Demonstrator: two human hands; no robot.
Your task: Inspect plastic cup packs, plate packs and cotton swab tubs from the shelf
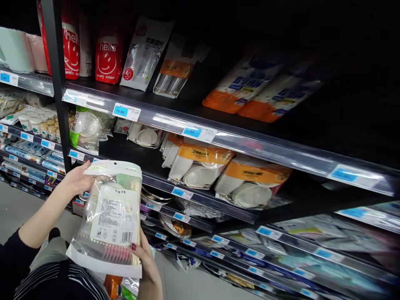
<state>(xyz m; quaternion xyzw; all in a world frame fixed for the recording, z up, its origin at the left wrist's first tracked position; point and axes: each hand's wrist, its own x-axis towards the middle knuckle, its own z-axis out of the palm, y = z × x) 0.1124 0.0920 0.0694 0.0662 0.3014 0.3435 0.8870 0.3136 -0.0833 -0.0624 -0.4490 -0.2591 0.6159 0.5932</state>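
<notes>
A clear plastic pack of disposable tableware (pixel 93 233) with white top and bottom strips is held up before me. Its back faces up, with a white label of small print and a barcode. Stacked ribbed rims and pale sticks show through the plastic. My left hand (pixel 78 179) grips its upper left edge. On the lower right edge my right hand (pixel 146 258) is closed, thumb with dark red nail on the front and the other fingers behind. Under the pack, an orange packet (pixel 113 286) and a green and white packet (pixel 129 288) show; what supports them is hidden.
Black store shelves stand ahead. The upper one carries red "hello" packs (pixel 108 60), bagged cups (pixel 145 54) and orange-white packs (pixel 243 83). Bagged bowls (pixel 200 166) and a green-labelled bag (pixel 87 129) sit lower. A dark post (pixel 58 75) rises at left; grey floor (pixel 184 279) lies below.
</notes>
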